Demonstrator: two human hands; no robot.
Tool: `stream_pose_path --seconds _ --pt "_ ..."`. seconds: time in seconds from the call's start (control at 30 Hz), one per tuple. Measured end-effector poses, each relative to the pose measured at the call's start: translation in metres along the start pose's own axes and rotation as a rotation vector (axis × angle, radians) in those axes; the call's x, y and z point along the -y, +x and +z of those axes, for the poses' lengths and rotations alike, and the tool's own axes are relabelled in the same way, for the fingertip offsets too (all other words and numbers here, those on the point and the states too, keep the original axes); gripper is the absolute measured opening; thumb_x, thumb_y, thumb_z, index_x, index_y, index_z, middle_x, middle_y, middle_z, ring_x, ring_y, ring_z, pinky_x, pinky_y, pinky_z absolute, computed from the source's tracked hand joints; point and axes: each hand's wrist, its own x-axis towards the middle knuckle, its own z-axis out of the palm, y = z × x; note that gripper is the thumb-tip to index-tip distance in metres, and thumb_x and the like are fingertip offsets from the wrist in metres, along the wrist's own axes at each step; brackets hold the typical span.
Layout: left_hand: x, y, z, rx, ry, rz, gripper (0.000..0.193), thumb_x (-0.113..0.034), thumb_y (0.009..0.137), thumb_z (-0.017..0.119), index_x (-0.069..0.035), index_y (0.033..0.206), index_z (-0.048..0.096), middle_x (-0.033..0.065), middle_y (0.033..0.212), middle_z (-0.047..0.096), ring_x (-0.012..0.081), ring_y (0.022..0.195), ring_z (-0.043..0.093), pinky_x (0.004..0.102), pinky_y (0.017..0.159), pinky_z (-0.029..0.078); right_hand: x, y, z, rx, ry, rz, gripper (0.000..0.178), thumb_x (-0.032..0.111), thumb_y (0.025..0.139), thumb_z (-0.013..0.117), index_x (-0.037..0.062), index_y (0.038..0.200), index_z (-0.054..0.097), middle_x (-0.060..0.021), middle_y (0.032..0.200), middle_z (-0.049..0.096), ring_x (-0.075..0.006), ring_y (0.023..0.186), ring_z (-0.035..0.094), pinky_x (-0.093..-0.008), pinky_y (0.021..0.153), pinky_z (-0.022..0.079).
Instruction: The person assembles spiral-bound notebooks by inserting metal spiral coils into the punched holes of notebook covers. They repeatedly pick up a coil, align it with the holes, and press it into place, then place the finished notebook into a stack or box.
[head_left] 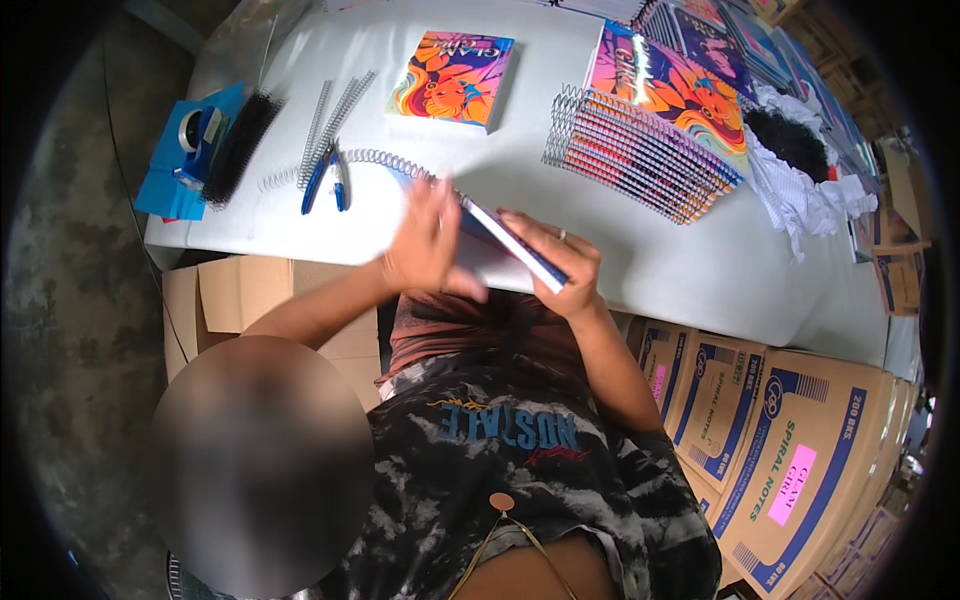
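My right hand [565, 262], with a ring on one finger, grips a notebook [518, 244] tilted over the table's near edge. Its white page edge faces up. A loose metal spiral coil [385, 158] stretches leftward from the notebook's upper left end. My left hand [428, 240], smeared by motion, is beside that end with fingers stretched and thumb apart; whether it touches the coil is hidden. Blue-handled pliers [325, 183] lie to the left, by several straight metal coils [340, 110].
A colourful stack of notebooks [455, 78] stands at the far middle. Several spiral-bound notebooks [650, 140] are piled right, beside white crumpled cloth [790, 190]. At left are a bundle of black coils [243, 150] and a tape dispenser [200, 130]. Cardboard boxes [800, 450] stand below the table.
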Motion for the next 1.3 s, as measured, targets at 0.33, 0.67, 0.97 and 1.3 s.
stream_pose_path --seconds 0.33,0.67,0.97,1.3 --pt "-0.022 -0.01 -0.002 0.138 -0.005 0.248 0.094 -0.074 0.073 0.04 0.0 0.13 0.038 0.0237 0.127 0.043 0.0453 0.125 0.027 0.0612 0.101 0.015 -0.003 0.003 0.004 -0.051 -0.039 -0.034 0.043 -0.009 0.068 0.06 0.0016 0.11 0.061 -0.0145 0.102 0.064 -0.0269 0.09 0.064 -0.0339 0.075 0.052" --pt "-0.026 0.007 0.006 -0.018 -0.052 0.214 0.11 -0.082 0.067 0.036 0.007 0.132 0.03 0.0325 0.136 0.022 0.0513 0.128 0.012 0.0653 0.098 0.002 0.005 0.005 0.01 -0.01 -0.048 0.016 0.038 -0.009 0.069 0.057 0.0001 0.106 0.062 -0.0154 0.1 0.064 -0.0265 0.088 0.064 -0.0333 0.074 0.051" --pt "-0.029 0.018 0.012 -0.192 0.083 0.226 0.103 -0.079 0.069 0.036 0.006 0.128 0.035 0.0337 0.129 0.027 0.05 0.122 0.023 0.0628 0.096 0.015 0.006 0.007 0.018 -0.049 0.028 0.112 0.048 -0.006 0.067 0.061 0.0058 0.113 0.058 -0.0147 0.103 0.063 -0.0279 0.091 0.063 -0.0325 0.076 0.051" --pt "-0.04 0.048 -0.003 -0.13 0.084 0.142 0.106 -0.08 0.07 0.03 0.002 0.136 0.025 0.0319 0.136 0.023 0.049 0.128 0.017 0.0625 0.099 0.01 0.01 0.006 0.017 0.068 0.102 0.207 0.044 0.011 0.071 0.068 0.0054 0.113 0.058 -0.016 0.1 0.063 -0.0303 0.086 0.064 -0.0352 0.072 0.051"
